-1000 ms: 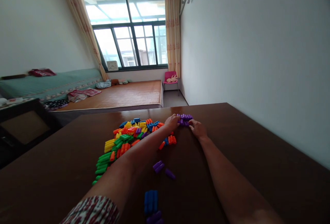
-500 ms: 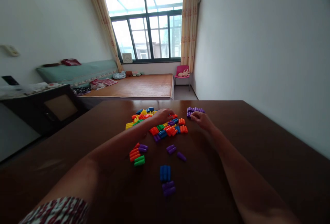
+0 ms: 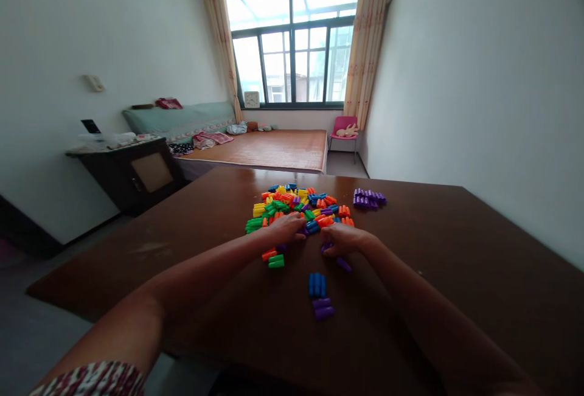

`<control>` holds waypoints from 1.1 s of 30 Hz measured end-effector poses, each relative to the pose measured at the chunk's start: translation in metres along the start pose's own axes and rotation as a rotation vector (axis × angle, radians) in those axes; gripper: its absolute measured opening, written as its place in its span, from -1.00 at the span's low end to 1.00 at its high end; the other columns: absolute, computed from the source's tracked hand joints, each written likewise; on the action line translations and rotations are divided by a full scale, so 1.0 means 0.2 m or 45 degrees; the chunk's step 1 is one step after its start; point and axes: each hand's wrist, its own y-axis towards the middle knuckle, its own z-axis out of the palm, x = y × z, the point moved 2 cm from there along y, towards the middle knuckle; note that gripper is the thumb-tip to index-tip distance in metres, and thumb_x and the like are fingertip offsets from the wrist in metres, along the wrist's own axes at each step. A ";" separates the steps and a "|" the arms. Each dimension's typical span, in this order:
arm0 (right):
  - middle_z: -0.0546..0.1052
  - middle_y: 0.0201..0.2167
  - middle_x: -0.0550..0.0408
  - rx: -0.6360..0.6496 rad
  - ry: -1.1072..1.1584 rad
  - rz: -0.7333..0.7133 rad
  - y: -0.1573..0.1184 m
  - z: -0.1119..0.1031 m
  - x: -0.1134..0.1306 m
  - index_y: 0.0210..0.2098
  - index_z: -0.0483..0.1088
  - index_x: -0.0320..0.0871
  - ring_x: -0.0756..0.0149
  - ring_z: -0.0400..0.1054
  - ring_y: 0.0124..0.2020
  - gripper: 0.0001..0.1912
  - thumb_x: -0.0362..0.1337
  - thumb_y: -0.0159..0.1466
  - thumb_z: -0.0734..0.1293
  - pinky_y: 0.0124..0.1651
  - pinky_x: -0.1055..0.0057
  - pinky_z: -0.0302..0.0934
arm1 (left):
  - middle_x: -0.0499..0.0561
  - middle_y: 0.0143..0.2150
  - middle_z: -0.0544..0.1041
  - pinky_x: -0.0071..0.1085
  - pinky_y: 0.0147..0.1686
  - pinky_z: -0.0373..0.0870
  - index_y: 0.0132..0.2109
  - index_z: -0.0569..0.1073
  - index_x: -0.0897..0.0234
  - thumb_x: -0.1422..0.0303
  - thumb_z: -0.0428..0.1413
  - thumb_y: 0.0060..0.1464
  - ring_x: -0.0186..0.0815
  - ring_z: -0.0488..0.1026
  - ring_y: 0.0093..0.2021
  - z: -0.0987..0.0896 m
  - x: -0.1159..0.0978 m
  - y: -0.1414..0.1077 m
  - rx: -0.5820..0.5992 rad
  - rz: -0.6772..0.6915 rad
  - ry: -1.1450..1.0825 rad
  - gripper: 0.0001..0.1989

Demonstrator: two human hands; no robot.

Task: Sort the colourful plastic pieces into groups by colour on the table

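My left hand (image 3: 291, 227) is at the front of a heap of coloured plastic tube-shaped toy blocks (image 3: 285, 197), its fingers closed around a purple block (image 3: 303, 233) that shows only in part. To its right, my right hand (image 3: 345, 239) pinches another purple block (image 3: 325, 247), mostly covered by the fingers. A single purple tube (image 3: 344, 264) lies just below the right hand. Nearer to me are a blue block (image 3: 317, 285) and a purple block (image 3: 323, 309). Green (image 3: 276, 261) and orange (image 3: 269, 255) blocks rest below my left wrist.
Joined purple blocks (image 3: 369, 199) stand in a group at the right on the dark brown table (image 3: 438, 244). Past the far edge are a bed (image 3: 278, 148) and a pink chair (image 3: 344, 127). A dark cabinet (image 3: 132, 174) stands at the left.
My right hand has left the purple group and come back toward me to a loose purple block. My left hand has drawn back from the heap's middle to its front. The view has turned left.
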 end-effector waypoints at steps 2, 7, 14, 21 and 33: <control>0.48 -0.46 0.13 0.017 0.005 0.009 0.00 -0.02 0.00 -0.34 0.48 -0.19 0.40 0.29 -0.40 -0.77 -0.17 0.06 0.39 -0.37 0.54 0.17 | 0.06 -0.07 0.41 -0.41 -0.23 0.35 -0.10 0.41 0.21 0.28 0.16 0.03 -0.22 0.43 -0.15 0.01 -0.02 0.00 0.023 -0.034 -0.004 -0.73; 0.51 -0.37 0.12 -0.052 0.051 0.071 -0.11 -0.23 -0.16 -0.25 0.48 -0.16 0.36 0.34 -0.33 -0.74 -0.20 0.06 0.37 -0.29 0.49 0.24 | 0.05 -0.14 0.44 -0.38 -0.19 0.35 -0.15 0.39 0.25 0.41 0.19 -0.11 -0.20 0.42 -0.15 0.02 0.01 0.00 0.132 -0.022 -0.082 -0.70; 0.52 -0.34 0.07 -0.695 -0.136 0.846 -0.46 -0.40 -0.78 -0.33 0.44 -0.15 0.32 0.38 -0.33 -0.81 -0.39 0.00 0.37 -0.23 0.42 0.23 | -0.05 -0.30 0.49 -0.43 -0.30 0.31 -0.23 0.42 0.22 0.30 0.19 -0.10 -0.25 0.43 -0.25 -0.11 0.06 0.16 0.040 0.007 -0.139 -0.76; 0.45 -0.09 0.01 -1.066 -0.180 0.768 -0.43 -0.27 -0.99 -0.23 0.41 -0.15 0.44 0.38 -0.39 -0.74 -0.46 0.07 0.32 -0.16 0.42 0.26 | -0.02 -0.23 0.51 -0.44 -0.27 0.34 -0.17 0.45 0.25 0.36 0.15 -0.07 -0.29 0.45 -0.27 -0.15 -0.18 0.65 -0.195 0.065 -0.250 -0.76; 0.55 -0.20 0.09 -0.999 -0.311 0.954 -0.42 -0.27 -0.99 -0.21 0.46 0.00 0.23 0.36 -0.15 -0.82 -0.22 0.17 0.36 -0.14 0.35 0.24 | 0.05 -0.12 0.52 -0.30 -0.05 0.37 -0.08 0.42 0.19 0.37 0.14 -0.01 -0.14 0.35 0.03 -0.01 -0.50 1.18 -0.241 0.171 -0.031 -0.71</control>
